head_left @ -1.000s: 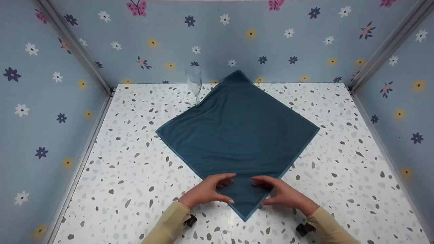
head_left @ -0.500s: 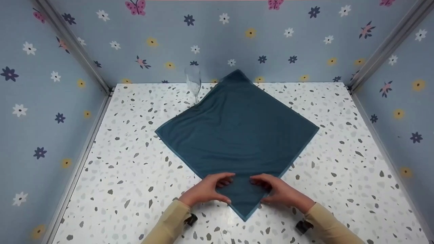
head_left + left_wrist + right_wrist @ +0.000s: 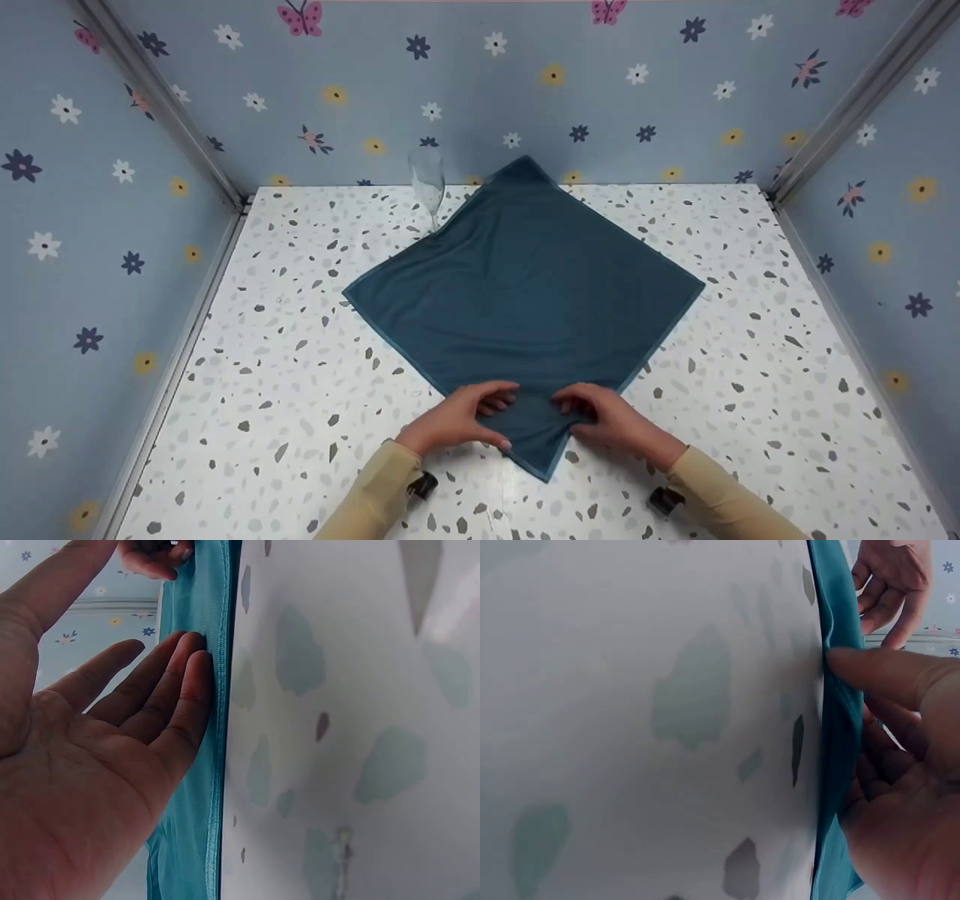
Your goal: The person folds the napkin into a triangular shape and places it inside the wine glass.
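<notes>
across the middle of the head view, we see one dark teal cloth (image 3: 525,285) spread as a diamond on one speckled white table (image 3: 285,352), its nearest corner at the lower middle. toward the upper left, one clear stemmed glass (image 3: 428,184) stands at the cloth's edge. we count two hands at lower middle. the left hand (image 3: 461,416) is relaxed and grips nothing, thumb apart from the fingers, fingertips touching the cloth. the right hand (image 3: 611,424) has its fingers bent at the cloth and its thumb against the edge, where the fabric puckers; we cannot tell whether it pinches the fold. two tan sleeves (image 3: 367,495) enter from the bottom, each with one black wrist piece (image 3: 422,485). around the table rise three flowered blue walls (image 3: 480,82), with four pink butterflies (image 3: 300,16) along the top. compared with half a second ago, the nearest corner is creased and nudged up and right, and the right thumb sits farther in; the glass stays put.
</notes>
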A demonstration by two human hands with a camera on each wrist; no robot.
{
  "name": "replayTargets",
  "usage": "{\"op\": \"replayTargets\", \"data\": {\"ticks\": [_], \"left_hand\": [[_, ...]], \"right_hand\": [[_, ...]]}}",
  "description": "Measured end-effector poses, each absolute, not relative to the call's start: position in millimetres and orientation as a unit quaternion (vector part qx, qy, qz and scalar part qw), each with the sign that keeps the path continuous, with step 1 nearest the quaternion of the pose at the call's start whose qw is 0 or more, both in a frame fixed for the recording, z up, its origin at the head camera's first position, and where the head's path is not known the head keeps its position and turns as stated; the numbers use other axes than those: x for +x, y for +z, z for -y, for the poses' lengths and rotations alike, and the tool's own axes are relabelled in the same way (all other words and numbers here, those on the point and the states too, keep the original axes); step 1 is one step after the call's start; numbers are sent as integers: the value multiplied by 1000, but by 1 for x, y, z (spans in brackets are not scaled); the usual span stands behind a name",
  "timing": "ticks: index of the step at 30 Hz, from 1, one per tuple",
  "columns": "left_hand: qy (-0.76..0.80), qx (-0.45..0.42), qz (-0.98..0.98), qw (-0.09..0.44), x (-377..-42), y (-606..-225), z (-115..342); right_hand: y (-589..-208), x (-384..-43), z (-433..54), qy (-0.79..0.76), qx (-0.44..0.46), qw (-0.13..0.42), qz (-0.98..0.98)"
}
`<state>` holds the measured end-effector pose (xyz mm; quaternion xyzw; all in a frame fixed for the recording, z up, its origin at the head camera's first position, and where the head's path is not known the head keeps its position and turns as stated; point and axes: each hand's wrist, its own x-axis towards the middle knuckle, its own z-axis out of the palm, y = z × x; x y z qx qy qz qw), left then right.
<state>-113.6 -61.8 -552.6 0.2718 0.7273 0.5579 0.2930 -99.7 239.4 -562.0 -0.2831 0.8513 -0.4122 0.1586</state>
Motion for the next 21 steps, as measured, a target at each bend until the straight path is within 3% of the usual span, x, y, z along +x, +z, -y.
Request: {"op": "replayTargets", "data": {"ticks": [12, 21], "left_hand": [[558, 287, -719, 298, -116, -555, 62], [556, 296, -733, 257, -120, -557, 62]], "right_hand": [[-558, -113, -240, -472, -227, 188, -831], [-559, -130, -247, -564, -198, 233, -767]]}}
